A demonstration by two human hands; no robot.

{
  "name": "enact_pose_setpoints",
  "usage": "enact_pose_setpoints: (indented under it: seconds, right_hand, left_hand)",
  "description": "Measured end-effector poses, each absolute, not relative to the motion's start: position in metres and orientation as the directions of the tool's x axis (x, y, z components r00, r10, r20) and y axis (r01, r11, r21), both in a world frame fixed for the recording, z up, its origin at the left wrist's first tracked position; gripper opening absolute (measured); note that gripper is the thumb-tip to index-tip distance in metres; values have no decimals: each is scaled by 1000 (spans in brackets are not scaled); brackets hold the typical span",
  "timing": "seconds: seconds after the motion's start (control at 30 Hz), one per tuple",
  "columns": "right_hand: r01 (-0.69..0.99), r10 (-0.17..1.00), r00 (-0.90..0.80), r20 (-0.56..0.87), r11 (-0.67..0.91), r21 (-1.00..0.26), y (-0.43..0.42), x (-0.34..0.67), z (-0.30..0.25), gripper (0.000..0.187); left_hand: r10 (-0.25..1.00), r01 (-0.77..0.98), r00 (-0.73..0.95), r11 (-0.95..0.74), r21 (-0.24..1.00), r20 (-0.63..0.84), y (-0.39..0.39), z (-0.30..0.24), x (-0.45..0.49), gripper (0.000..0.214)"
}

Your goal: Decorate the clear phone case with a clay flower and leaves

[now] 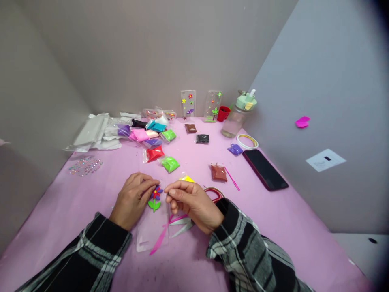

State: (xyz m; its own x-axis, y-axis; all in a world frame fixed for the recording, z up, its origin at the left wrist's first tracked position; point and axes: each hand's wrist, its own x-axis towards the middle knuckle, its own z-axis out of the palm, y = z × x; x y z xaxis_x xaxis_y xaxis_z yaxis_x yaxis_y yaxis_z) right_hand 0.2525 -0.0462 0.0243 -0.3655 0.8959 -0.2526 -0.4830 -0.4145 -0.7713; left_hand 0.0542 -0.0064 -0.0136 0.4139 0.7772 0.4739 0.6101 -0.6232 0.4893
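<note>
A clear phone case (146,237) lies on the pink table, bearing a clay flower (155,193) with purple and red petals, a yellow centre and green leaves. My left hand (135,198) rests over the case's left side, its fingers closed at the top edge beside the petals. Just right of the flower, my right hand (191,202) is raised in a pinch; whatever its fingertips hold is too small to make out. Beneath that hand are scissors (184,227) with red handles, partly hidden. A pink feather-like strip (158,242) crosses the case's lower right edge.
Several clay packets, among them red (154,153), green (170,164) and brown (218,172), lie beyond my hands. Rhinestones (86,166) sit at left. A phone (265,169), tape roll (247,142) and water bottle (235,121) stand right. Decorated cases (188,105) lean against the wall.
</note>
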Motion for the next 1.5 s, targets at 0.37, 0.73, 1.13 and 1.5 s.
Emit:
enact_pose_setpoints:
  seconds: [0.37,0.73,1.13,1.5]
  right_hand:
    - [-481,895,-371,-249,-414,-773,-46,253,24,25]
    - [-484,893,-376,-246,-416,-770,-46,253,24,23]
    - [-483,895,-374,-243,-412,-772,-47,252,26,24]
    - [-485,889,-384,-250,-425,-764,-48,252,29,24]
  left_hand:
    - [776,613,420,-625,483,471,-7,-15,55,16]
    - [796,634,402,-599,489,453,-7,-14,55,11]
    - [799,644,415,-595,480,434,-7,-12,55,11]
    - [785,656,433,-611,443,442,-9,-7,57,12]
